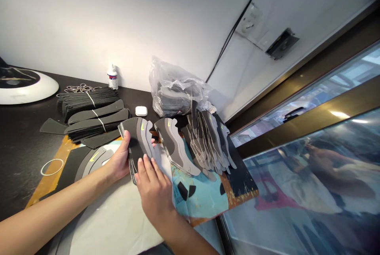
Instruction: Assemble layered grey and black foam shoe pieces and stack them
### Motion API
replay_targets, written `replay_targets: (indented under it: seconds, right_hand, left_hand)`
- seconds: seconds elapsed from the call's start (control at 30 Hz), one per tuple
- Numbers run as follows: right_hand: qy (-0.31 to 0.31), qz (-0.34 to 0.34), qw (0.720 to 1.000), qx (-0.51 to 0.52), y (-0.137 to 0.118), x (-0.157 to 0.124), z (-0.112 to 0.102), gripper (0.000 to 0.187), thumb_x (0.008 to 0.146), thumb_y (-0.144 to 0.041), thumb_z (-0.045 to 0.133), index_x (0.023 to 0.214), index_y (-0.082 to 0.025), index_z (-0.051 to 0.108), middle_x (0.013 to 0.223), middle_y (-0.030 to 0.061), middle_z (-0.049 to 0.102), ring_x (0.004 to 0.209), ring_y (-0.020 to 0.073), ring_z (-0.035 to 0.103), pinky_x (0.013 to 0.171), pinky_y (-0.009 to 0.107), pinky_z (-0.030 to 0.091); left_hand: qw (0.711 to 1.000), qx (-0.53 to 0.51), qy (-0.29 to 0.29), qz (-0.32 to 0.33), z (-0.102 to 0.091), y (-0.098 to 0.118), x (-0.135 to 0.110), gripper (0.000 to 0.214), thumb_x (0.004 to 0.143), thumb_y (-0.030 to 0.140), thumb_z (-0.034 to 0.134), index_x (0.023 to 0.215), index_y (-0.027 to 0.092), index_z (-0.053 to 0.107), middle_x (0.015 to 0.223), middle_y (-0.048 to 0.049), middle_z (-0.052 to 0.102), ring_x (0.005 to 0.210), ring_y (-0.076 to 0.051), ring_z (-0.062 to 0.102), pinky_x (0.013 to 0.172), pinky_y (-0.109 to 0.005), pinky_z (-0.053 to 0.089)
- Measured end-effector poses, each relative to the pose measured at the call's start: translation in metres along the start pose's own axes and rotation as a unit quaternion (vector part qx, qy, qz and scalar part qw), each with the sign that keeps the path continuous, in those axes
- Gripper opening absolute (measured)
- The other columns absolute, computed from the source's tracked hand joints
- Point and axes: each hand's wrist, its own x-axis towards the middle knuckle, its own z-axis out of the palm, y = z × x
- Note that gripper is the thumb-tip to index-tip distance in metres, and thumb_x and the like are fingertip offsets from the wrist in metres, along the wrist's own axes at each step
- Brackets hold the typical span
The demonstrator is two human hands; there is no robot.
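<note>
A stack of curved shoe-upper pieces (136,136), dark and light grey with a yellow tick mark, is tilted up in front of me. My left hand (118,162) is closed round its left edge, thumb on the front face and fingertips showing past the far edge. Across the lower part of the stack lies my right hand (156,187), its fingers stretched out and touching the face. Just to the right rests a similar stack (176,144). Beneath my hands is a white sheet (118,215), with a larger grey piece (95,160) bearing the same mark beside my left forearm.
Fanned grey pieces (208,140) lie at the right of the board (202,195). Banded dark bundles (97,122), a white case (141,111), a small bottle (112,77) and a filled plastic bag (175,88) stand behind. Glass panels (297,191) border the right side.
</note>
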Motion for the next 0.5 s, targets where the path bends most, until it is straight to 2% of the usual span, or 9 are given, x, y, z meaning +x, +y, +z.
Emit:
replay_targets:
  seconds: [0.1,0.2,0.27,0.33,0.37,0.4,0.5]
  right_hand:
    - [-0.028,0.002,0.997,0.069,0.006,0.006,-0.007,0.039,0.101,-0.033,0.05,0.136,-0.019,0.061,0.14,0.0031,0.062,0.123,0.0191,0.063,0.098,0.027,0.056]
    - [-0.031,0.031,0.99,0.132,0.044,0.018,-0.024,0.037,0.103,-0.034,0.043,0.133,-0.024,0.064,0.132,0.0012,0.068,0.123,0.0151,0.063,0.106,0.027,0.05]
    - [0.025,0.148,0.986,0.077,0.089,0.026,-0.038,0.04,0.103,-0.038,0.041,0.13,-0.023,0.066,0.131,0.0057,0.068,0.127,0.0198,0.06,0.108,0.034,0.048]
    - [0.065,0.275,0.959,-0.013,0.136,0.03,-0.052,0.049,0.101,-0.045,0.043,0.139,-0.017,0.059,0.145,0.0142,0.056,0.137,0.0285,0.049,0.113,0.047,0.042]
    - [0.052,0.33,0.941,-0.045,0.158,0.03,-0.058,0.056,0.099,-0.047,0.044,0.144,-0.015,0.053,0.15,0.0177,0.049,0.139,0.0325,0.046,0.111,0.051,0.042]
    - [0.015,0.378,0.924,-0.059,0.176,0.029,-0.062,0.06,0.098,-0.048,0.046,0.148,-0.015,0.048,0.152,0.0205,0.045,0.138,0.0353,0.047,0.109,0.053,0.043]
    - [-0.105,0.44,0.892,-0.012,0.205,0.023,-0.067,0.057,0.098,-0.046,0.043,0.148,-0.019,0.049,0.146,0.0175,0.054,0.126,0.0344,0.058,0.101,0.05,0.048]
  left_hand:
    - [1.0,-0.009,0.005,0.005,-0.003,0.0,0.0,0.076,0.095,0.074,0.03,0.118,0.011,0.068,0.109,-0.0158,0.075,0.101,-0.028,0.072,0.091,-0.037,0.058]
    - [1.0,-0.003,0.007,0.013,-0.004,0.0,0.0,0.075,0.093,0.075,0.034,0.112,0.011,0.067,0.099,-0.0149,0.075,0.09,-0.025,0.073,0.086,-0.035,0.059]
    - [1.0,0.011,0.015,0.021,-0.003,0.001,0.0,0.074,0.094,0.074,0.034,0.112,0.01,0.066,0.096,-0.0138,0.075,0.084,-0.023,0.072,0.081,-0.033,0.06]
    - [0.999,0.017,0.027,0.019,0.0,0.002,-0.001,0.073,0.095,0.072,0.033,0.119,0.01,0.064,0.096,-0.0133,0.076,0.083,-0.023,0.072,0.079,-0.033,0.06]
    - [0.999,0.016,0.031,0.015,0.002,0.003,-0.002,0.074,0.096,0.071,0.031,0.122,0.01,0.063,0.096,-0.0134,0.076,0.083,-0.023,0.072,0.079,-0.033,0.06]
    - [0.999,0.012,0.033,0.01,0.004,0.003,-0.003,0.075,0.096,0.071,0.03,0.125,0.01,0.062,0.097,-0.0136,0.076,0.084,-0.023,0.072,0.079,-0.033,0.061]
    - [0.999,-0.004,0.035,0.004,0.007,0.004,-0.004,0.073,0.097,0.069,0.03,0.129,0.011,0.061,0.098,-0.0134,0.076,0.09,-0.025,0.072,0.082,-0.036,0.061]
